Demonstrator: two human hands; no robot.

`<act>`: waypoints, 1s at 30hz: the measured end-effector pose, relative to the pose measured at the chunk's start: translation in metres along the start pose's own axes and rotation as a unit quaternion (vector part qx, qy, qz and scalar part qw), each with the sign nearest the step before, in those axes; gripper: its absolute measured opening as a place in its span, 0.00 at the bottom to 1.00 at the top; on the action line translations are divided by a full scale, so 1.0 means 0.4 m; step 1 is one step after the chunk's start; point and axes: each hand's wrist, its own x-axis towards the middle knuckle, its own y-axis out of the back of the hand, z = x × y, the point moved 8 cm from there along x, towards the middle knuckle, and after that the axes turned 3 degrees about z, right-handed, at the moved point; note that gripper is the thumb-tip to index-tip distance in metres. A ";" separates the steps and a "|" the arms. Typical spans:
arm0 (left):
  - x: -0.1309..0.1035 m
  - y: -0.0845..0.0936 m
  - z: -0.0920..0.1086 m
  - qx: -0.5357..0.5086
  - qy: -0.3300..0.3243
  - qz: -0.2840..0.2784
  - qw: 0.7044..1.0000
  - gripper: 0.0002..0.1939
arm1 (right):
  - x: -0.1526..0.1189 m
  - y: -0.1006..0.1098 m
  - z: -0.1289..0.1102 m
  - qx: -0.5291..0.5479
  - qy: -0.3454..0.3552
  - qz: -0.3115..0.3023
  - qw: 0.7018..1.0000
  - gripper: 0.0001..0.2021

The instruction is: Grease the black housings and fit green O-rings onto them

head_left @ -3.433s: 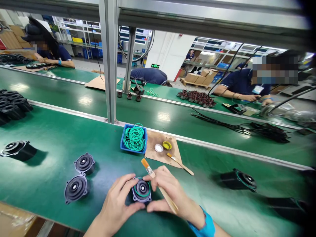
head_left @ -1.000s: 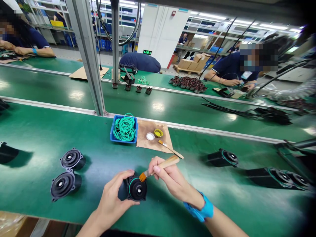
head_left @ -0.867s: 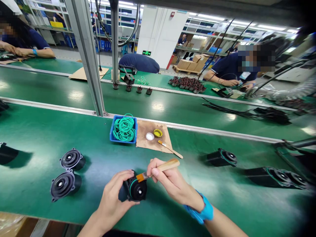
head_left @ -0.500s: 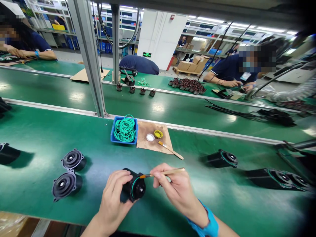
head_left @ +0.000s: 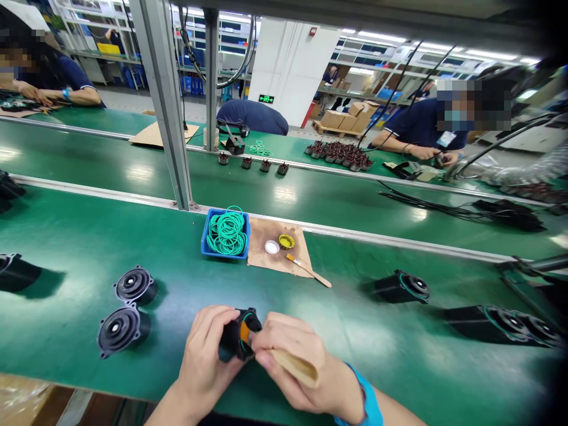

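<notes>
My left hand (head_left: 206,355) is wrapped around a black motor housing (head_left: 231,340), tilted so its round end faces right. A green sealing ring runs around that end, partly covered by my fingers and the brush. In my right hand (head_left: 293,358) is a paintbrush (head_left: 295,368) with a wooden handle; its orange bristles lie against the ring side of the housing. Beyond my hands, a blue bin (head_left: 225,255) holds many green rings (head_left: 228,232). Beside it, a stained cardboard sheet (head_left: 261,263) carries a yellow pot (head_left: 286,241), a white lid (head_left: 272,247) and a second brush (head_left: 308,270).
Two black housings (head_left: 119,330) stand at left, with another housing (head_left: 18,272) at the far left edge. To the right lie a ringed housing (head_left: 402,287) and two more (head_left: 488,322). A metal post (head_left: 162,106) rises behind the bin. Co-workers (head_left: 421,127) sit across the green conveyor (head_left: 310,198).
My right hand has turned and brought the brush down along the ring, its handle now pointing toward me. The left hand keeps its hold on the housing. Across the conveyor, small parts have shifted right.
</notes>
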 end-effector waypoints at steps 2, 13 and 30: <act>0.005 0.001 -0.004 -0.010 0.018 -0.002 1.000 0.21 | -0.006 -0.014 -0.017 -0.027 0.046 -0.023 0.998 0.08; -0.002 -0.009 -0.067 -0.068 0.171 -0.034 0.982 0.33 | -0.020 -0.016 -0.026 -0.089 0.135 -0.127 0.979 0.15; 0.009 -0.005 0.098 0.158 -0.175 0.082 0.968 0.08 | -0.042 -0.016 0.133 -0.017 -0.240 -0.007 0.971 0.33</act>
